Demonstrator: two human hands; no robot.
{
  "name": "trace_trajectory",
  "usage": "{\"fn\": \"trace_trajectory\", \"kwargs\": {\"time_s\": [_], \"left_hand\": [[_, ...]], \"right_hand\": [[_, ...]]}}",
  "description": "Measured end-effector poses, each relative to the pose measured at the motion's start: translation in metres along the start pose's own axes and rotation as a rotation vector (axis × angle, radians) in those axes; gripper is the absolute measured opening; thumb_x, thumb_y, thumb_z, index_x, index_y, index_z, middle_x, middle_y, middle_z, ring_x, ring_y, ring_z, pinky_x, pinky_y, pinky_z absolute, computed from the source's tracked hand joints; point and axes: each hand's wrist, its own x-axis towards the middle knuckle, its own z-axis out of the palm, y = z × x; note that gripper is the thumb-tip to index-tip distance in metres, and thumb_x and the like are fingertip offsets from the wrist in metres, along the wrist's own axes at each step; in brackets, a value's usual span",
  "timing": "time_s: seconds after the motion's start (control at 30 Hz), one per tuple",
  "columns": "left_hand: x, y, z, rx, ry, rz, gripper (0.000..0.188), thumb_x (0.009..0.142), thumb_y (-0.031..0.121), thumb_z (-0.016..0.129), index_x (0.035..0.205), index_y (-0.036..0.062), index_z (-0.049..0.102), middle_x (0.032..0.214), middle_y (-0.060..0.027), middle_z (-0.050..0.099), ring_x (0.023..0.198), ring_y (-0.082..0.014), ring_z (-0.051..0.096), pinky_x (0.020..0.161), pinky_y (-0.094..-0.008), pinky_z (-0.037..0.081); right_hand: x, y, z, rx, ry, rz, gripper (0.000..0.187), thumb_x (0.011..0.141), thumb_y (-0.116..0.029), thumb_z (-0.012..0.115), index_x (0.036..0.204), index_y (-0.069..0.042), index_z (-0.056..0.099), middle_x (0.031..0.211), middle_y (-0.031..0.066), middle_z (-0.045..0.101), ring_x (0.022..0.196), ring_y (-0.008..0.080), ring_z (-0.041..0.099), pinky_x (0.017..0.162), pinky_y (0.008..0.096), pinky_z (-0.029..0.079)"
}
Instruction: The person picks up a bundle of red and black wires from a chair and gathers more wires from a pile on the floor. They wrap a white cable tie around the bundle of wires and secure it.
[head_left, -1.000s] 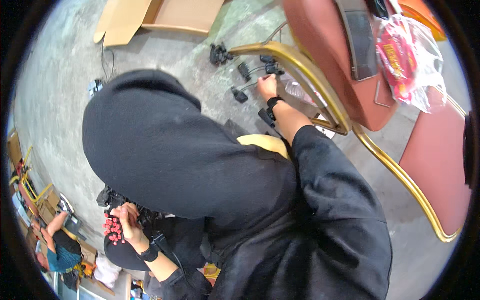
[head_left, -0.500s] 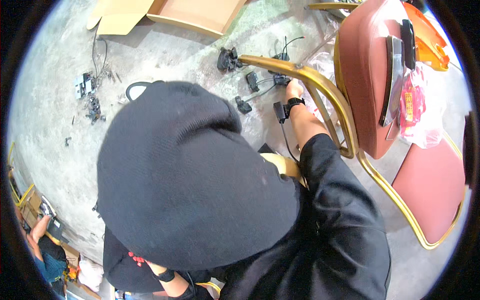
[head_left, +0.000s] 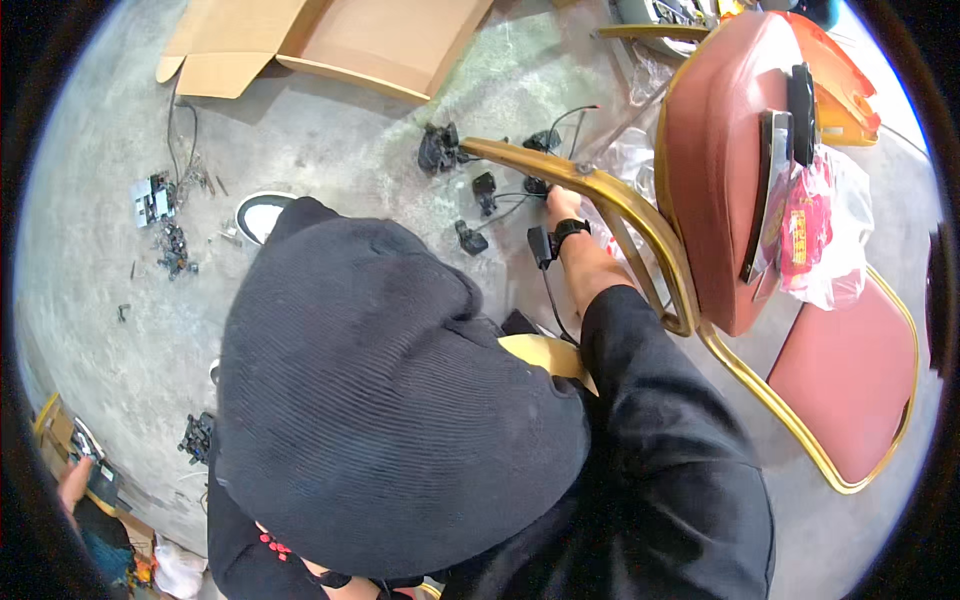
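My right hand (head_left: 563, 205) reaches down past the curved gold chair arm, its fingers closed at a small black part (head_left: 537, 187) with a thin cable. A black strap with a small box (head_left: 543, 243) sits at that wrist. Beside it on the floor lie more black parts: one cabled piece (head_left: 471, 238), a block (head_left: 484, 192) and a larger clump (head_left: 438, 148). A big black knitted bulk (head_left: 400, 370) fills the middle of the view and hides my left hand. Only red beads (head_left: 274, 546) and a bit of my left forearm show at the lower edge.
A chair with a pink seat (head_left: 715, 170) and gold frame (head_left: 640, 195) stands at right, a clear bag (head_left: 845, 230) beside it. An open cardboard box (head_left: 380, 50) lies at the back. Loose parts (head_left: 172, 250) are scattered left; another person's hand (head_left: 75, 485) shows lower left.
The whole view has shifted, so floor things appear lower and slightly left. More of a white-and-black shoe and a dark pile of parts at left now shows. My right hand stays at the black part.
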Motion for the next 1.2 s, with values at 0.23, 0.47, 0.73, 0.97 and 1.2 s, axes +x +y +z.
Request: {"fn": "trace_trajectory", "kwargs": {"time_s": [0.23,0.47,0.73,0.97,1.2], "left_hand": [[-0.051,0.039,-0.006,0.504,-0.121,0.814,0.007,0.075,0.01,0.042,0.069,0.0071,0.043,0.067,-0.0053,0.044,0.062,-0.018,0.045,0.064,-0.0304,0.035],[-0.119,0.108,0.051,0.702,-0.421,1.638,0.016,0.074,0.011,0.049,0.084,-0.0006,0.049,0.081,-0.0131,0.046,0.073,-0.026,0.046,0.064,-0.0321,0.036],[-0.166,0.133,0.082,0.52,-0.621,1.259,0.023,0.075,0.011,0.053,0.056,0.0032,0.042,0.052,-0.0044,0.044,0.052,-0.0183,0.045,0.053,-0.0299,0.032],[-0.147,0.12,0.077,0.249,-0.809,1.04,0.024,0.078,0.006,0.051,0.055,0.0016,0.044,0.051,-0.0056,0.048,0.046,-0.0139,0.047,0.045,-0.0255,0.034],[-0.166,0.125,0.084,0.118,-0.819,0.844,0.024,0.079,0.004,0.052,0.056,0.0004,0.045,0.051,-0.0067,0.048,0.045,-0.0137,0.045,0.044,-0.0252,0.033]], "right_hand": [[-0.096,0.037,0.036,0.409,-0.479,0.084,0.016,0.088,-0.01,0.047,0.081,0.002,0.056,0.07,0.0099,0.06,0.05,0.016,0.048,0.047,0.0267,0.039],[-0.154,0.03,-0.015,0.551,-0.774,0.293,0.021,0.09,-0.009,0.039,0.099,0.007,0.05,0.099,0.017,0.06,0.083,0.0197,0.061,0.067,0.0245,0.049],[-0.226,-0.014,-0.064,0.636,-0.544,-0.246,0.019,0.091,-0.009,0.044,0.107,0.001,0.045,0.095,0.0113,0.062,0.101,0.0191,0.057,0.087,0.0278,0.043],[-0.31,-0.048,-0.104,0.37,-0.942,-0.615,0.015,0.092,-0.016,0.044,0.096,-0.002,0.048,0.069,0.0015,0.049,0.064,0.0101,0.051,0.068,0.0262,0.044],[-0.222,0.042,-0.082,0.717,-0.858,0.541,0.019,0.091,-0.02,0.044,0.093,-0.003,0.049,0.053,-0.0049,0.026,0.042,0.0103,0.028,0.051,0.0268,0.04]]}}
